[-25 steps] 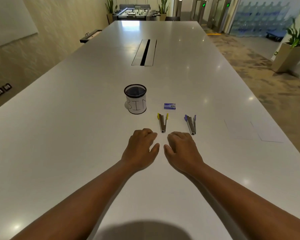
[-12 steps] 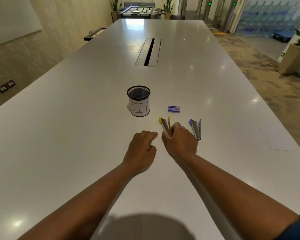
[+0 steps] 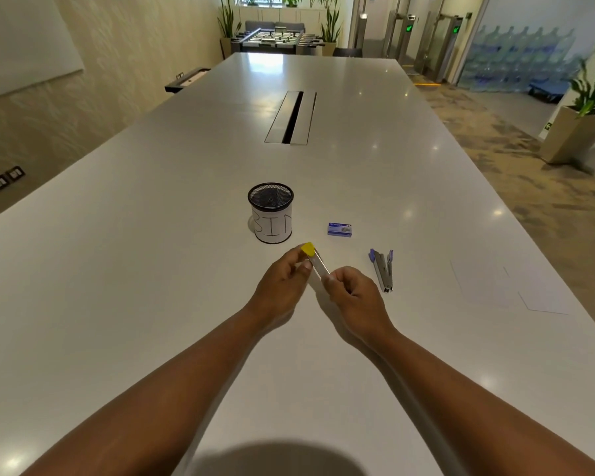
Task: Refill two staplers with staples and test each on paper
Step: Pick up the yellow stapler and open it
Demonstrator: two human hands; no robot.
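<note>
Mostly bare white conf. table (image 3: 152,269)

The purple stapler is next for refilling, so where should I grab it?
Take the purple stapler by its long metal body, midway, pinching its two long sides from above. It lies flat and free on the table, purple end pointing away, clear of both hands.
</note>
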